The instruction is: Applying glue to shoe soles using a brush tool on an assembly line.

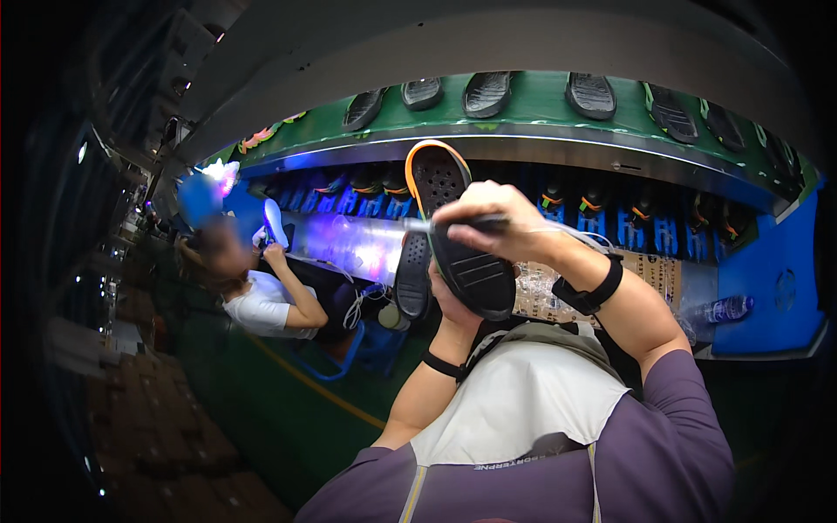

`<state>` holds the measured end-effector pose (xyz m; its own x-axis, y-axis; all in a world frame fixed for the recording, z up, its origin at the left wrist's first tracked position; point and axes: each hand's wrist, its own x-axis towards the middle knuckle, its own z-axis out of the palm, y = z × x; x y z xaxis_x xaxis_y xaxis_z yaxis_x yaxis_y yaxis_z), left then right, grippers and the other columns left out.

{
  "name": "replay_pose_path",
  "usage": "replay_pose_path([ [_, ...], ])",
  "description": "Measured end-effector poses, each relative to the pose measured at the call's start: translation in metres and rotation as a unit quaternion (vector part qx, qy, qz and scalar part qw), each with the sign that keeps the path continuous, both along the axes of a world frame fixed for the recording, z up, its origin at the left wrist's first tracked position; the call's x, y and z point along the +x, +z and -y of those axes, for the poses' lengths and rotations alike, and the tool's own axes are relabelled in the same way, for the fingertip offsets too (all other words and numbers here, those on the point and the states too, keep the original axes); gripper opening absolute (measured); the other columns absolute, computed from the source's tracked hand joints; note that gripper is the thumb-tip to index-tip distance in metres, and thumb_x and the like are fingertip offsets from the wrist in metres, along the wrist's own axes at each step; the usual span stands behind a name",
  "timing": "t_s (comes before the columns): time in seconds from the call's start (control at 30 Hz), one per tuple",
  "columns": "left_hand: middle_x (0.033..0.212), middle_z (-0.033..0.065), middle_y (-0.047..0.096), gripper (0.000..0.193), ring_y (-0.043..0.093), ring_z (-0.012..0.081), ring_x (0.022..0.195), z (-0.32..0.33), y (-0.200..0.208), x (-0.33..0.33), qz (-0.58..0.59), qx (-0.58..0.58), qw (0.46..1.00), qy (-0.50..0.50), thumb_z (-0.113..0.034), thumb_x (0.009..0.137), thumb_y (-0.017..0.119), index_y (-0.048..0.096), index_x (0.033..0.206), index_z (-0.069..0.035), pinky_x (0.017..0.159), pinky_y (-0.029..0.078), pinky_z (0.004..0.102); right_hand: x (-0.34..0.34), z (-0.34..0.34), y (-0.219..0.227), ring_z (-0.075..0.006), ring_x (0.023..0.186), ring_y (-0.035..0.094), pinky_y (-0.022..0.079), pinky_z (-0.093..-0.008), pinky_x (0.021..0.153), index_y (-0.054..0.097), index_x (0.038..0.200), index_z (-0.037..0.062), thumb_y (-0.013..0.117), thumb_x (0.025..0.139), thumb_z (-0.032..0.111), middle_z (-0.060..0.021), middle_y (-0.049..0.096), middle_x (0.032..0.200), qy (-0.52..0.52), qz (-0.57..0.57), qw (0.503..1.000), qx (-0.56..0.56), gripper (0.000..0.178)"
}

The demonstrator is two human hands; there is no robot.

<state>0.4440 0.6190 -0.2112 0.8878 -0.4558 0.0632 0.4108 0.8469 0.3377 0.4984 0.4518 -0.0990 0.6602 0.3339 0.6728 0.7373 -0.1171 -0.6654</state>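
Observation:
A black shoe sole (475, 270) with an orange and green edge stands tilted in front of me, its holed end up and its ridged end down. My left hand (452, 301) is wrapped round its lower part from behind and below. Closed over the face of the sole, my right hand (510, 218) grips a thin pen-shaped tool (417, 225) whose tip points left. The tip is blurred, and I cannot tell whether it touches the sole. A pale cord runs back from the right hand. Another black sole (412, 283) is just left of the held one.
Ahead, a green conveyor belt (536, 103) carries several black soles above blue racks (632, 228) of shoes. Brown cardboard (660, 279) and a plastic bottle (728, 309) lie to the right. At left, a seated person in a white shirt (261, 305) holds a brightly lit sole (275, 222).

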Motion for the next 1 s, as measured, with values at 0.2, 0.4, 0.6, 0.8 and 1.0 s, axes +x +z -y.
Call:
replay_pose_path([
  [0.2, 0.147, 0.0174, 0.062, 0.075, 0.063, 0.0351, 0.131, 0.009, 0.003, 0.001, -0.104, 0.012, 0.991, 0.088, -0.064, 0.106, 0.032, 0.048, 0.158, -0.012, 0.111, 0.052, 0.0530, 0.001, -0.002, 0.001, -0.0274, 0.084, 0.065, 0.048, -0.0403, 0.078, 0.080, 0.115, 0.0156, 0.084, 0.081, 0.011, -0.0080, 0.073, 0.091, -0.010, 0.118, 0.982, -0.144, 0.035],
  [0.4, 0.147, 0.0129, 0.063, 0.063, 0.063, 0.0312, 0.132, -0.002, 0.011, 0.010, -0.027, -0.014, 0.998, 0.058, -0.056, 0.109, 0.034, 0.059, 0.148, -0.013, 0.113, 0.052, 0.0472, -0.006, 0.000, 0.002, -0.0281, 0.087, 0.065, 0.047, -0.0422, 0.077, 0.079, 0.111, 0.0164, 0.083, 0.081, 0.013, -0.0043, 0.072, 0.086, -0.153, 0.066, 0.980, -0.112, 0.030],
  [0.6, 0.151, 0.0143, 0.060, 0.069, 0.059, 0.0312, 0.136, -0.020, -0.009, 0.020, 0.025, 0.070, 0.992, 0.100, -0.061, 0.108, 0.034, 0.056, 0.150, -0.010, 0.119, 0.046, 0.0473, -0.021, 0.000, 0.017, -0.0251, 0.089, 0.064, 0.044, -0.0400, 0.083, 0.080, 0.114, 0.0160, 0.084, 0.084, 0.014, -0.0040, 0.073, 0.089, 0.128, -0.034, 0.987, -0.091, 0.030],
  [0.8, 0.146, 0.0150, 0.063, 0.075, 0.063, 0.0334, 0.132, -0.033, -0.005, 0.031, 0.045, 0.007, 0.994, 0.097, -0.068, 0.104, 0.038, 0.056, 0.150, -0.011, 0.116, 0.049, 0.0524, -0.025, -0.002, 0.016, -0.0242, 0.088, 0.061, 0.044, -0.0423, 0.085, 0.080, 0.118, 0.0160, 0.083, 0.086, 0.016, -0.0048, 0.068, 0.087, 0.186, 0.054, 0.963, -0.190, 0.032],
  [1.0, 0.145, 0.0245, 0.061, 0.096, 0.062, 0.0391, 0.131, -0.031, 0.038, 0.036, 0.063, -0.010, 0.996, 0.066, -0.080, 0.095, 0.047, 0.052, 0.152, -0.003, 0.115, 0.049, 0.0538, -0.024, -0.002, 0.019, -0.0265, 0.082, 0.059, 0.044, -0.0414, 0.083, 0.079, 0.119, 0.0124, 0.083, 0.084, 0.013, -0.0067, 0.064, 0.081, 0.096, 0.092, 0.963, -0.233, 0.035],
])
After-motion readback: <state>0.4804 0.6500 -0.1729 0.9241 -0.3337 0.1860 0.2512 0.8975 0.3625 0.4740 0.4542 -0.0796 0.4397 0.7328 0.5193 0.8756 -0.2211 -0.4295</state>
